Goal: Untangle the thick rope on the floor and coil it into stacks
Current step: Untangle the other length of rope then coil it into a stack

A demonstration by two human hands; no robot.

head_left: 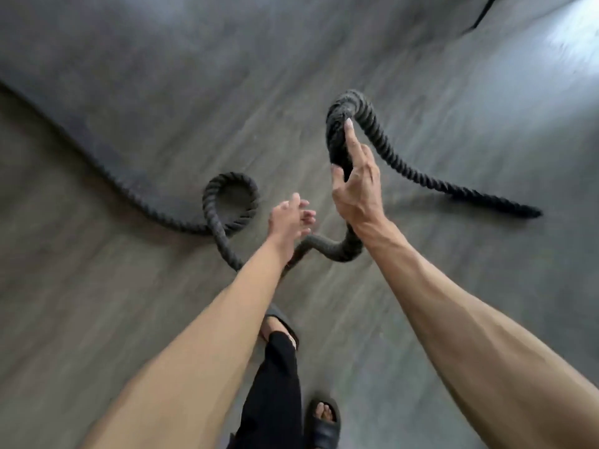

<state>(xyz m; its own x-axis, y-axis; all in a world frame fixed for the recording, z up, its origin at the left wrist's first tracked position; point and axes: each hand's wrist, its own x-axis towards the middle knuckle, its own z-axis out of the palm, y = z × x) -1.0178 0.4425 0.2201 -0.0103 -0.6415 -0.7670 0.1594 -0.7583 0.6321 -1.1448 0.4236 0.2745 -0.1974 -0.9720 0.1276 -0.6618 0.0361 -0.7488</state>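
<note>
A thick black twisted rope [227, 218] lies across the grey floor, running in from the far left and curling into a small loop at the centre. My right hand [356, 186] grips a raised bend of the rope, index finger stretched up along it; from that bend the free end [505, 202] trails down to the right on the floor. My left hand [290, 217] hovers just above the rope between the loop and the lifted part, fingers apart, holding nothing. The rope passes under my left forearm.
The floor [129, 319] is grey wood-look planking with a bright glare patch [570, 53] at the upper right. Another dark line [484, 12] shows at the top right edge. My feet in black sandals [322, 422] and a black trouser leg stand below.
</note>
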